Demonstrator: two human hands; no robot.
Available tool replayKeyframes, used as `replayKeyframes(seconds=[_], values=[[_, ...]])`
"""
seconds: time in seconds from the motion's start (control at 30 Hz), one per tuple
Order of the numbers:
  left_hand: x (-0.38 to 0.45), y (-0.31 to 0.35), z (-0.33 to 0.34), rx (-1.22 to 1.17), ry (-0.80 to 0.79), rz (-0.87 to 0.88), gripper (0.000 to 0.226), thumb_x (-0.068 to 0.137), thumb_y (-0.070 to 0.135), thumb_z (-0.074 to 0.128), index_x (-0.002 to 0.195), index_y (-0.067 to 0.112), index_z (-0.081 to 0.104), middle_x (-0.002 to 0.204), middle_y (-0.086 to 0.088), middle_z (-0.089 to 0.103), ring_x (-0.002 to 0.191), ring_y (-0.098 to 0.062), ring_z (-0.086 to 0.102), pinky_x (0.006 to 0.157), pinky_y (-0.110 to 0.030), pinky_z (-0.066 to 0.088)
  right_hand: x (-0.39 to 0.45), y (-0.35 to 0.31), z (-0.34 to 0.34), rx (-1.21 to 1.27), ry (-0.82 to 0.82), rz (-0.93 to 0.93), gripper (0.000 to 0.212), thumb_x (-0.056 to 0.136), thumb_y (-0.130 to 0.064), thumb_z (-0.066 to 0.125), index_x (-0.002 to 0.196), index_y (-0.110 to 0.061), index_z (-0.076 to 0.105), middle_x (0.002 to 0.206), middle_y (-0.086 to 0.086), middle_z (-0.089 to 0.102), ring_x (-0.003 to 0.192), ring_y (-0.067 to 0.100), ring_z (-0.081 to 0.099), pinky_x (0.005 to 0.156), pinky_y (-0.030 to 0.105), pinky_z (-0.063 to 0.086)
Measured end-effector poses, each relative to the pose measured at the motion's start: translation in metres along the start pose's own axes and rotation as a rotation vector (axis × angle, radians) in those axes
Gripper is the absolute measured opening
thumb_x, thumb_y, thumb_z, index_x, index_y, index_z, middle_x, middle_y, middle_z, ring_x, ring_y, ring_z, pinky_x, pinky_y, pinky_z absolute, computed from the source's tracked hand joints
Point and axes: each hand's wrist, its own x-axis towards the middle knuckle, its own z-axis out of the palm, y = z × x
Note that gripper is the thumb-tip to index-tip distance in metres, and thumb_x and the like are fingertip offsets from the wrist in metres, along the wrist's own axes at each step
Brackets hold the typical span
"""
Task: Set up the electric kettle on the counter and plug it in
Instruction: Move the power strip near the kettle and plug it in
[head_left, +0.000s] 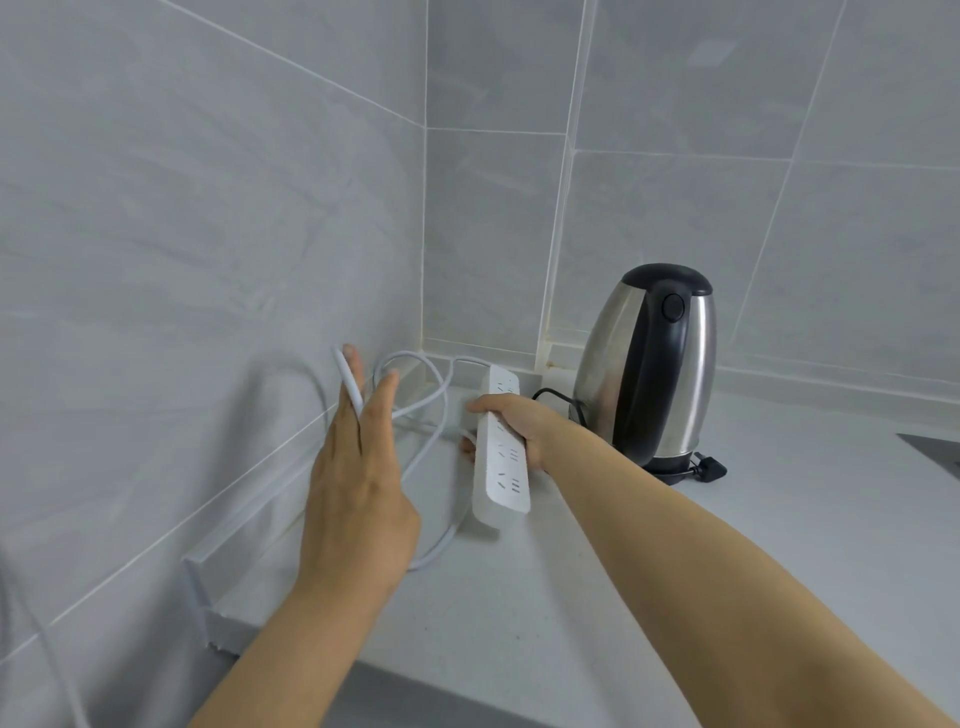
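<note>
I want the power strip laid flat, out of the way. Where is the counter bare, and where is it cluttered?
Bare: the counter between the two forearms, and the stretch right of the kettle towards the sink edge. Crowded: the corner, with looped white cable, power strip and black plug.

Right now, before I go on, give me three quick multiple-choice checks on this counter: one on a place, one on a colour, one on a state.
1. Where does the kettle stand relative to the power strip?
A. to its right
B. to its left
C. on top of it

2. What colour is the power strip?
A. black
B. white
C. red

3. Where is the kettle's plug?
A. in the strip
B. in a wall socket
C. loose on the counter

Answers: 1 A, it stands right of the strip the right hand grips. 2 B, its casing is white. 3 C, the black plug lies by the kettle's base.
</note>
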Motion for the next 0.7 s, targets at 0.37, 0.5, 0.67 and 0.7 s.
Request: replayKeyframes(seconds=[0.37, 0.5, 0.67, 0.7], values=[[0.017, -0.018, -0.001, 0.013, 0.056, 0.151, 0.068, 0.082, -0.012, 0.056, 0.142, 0.011, 0.031, 0.160, -0.011, 0.013, 0.136, -0.033, 0.029, 0.098, -0.052, 0.047, 0.004, 0.024, -0.001, -0.375, 0.401, -0.214, 0.064, 0.077, -0.019, 0.074, 0.129, -0.014, 0.037, 0.124, 0.011, 0.051, 0.096, 0.031, 0.061, 0.069, 0.038, 0.052], [0.024, -0.019, -0.001, 0.006, 0.123, 0.223, 0.065, 0.082, -0.021, 0.048, 0.138, 0.009, 0.039, 0.157, -0.013, 0.025, 0.135, -0.032, 0.032, 0.098, -0.048, 0.048, 0.006, 0.033, 0.009, -0.475, 0.408, -0.198, 0.076, 0.079, -0.021, 0.071, 0.140, -0.012, 0.027, 0.133, 0.011, 0.041, 0.108, 0.034, 0.057, 0.085, 0.046, 0.054], [0.040, -0.022, -0.005, 0.056, 0.244, 0.400, 0.049, 0.089, -0.012, 0.034, 0.130, 0.006, 0.053, 0.143, -0.013, 0.049, 0.138, -0.030, 0.036, 0.099, -0.049, 0.046, 0.013, 0.037, 0.022, -0.630, 0.422, -0.192, 0.073, 0.088, -0.018, 0.057, 0.149, -0.009, 0.018, 0.151, 0.011, 0.020, 0.122, 0.032, 0.048, 0.095, 0.037, 0.047], [0.044, -0.021, -0.006, 0.058, 0.263, 0.430, 0.047, 0.090, -0.009, 0.033, 0.129, 0.006, 0.055, 0.140, -0.013, 0.051, 0.138, -0.029, 0.038, 0.101, -0.047, 0.046, 0.015, 0.037, 0.024, -0.652, 0.432, -0.192, 0.071, 0.089, -0.018, 0.055, 0.149, -0.010, 0.018, 0.152, 0.011, 0.017, 0.124, 0.031, 0.047, 0.093, 0.035, 0.046]])
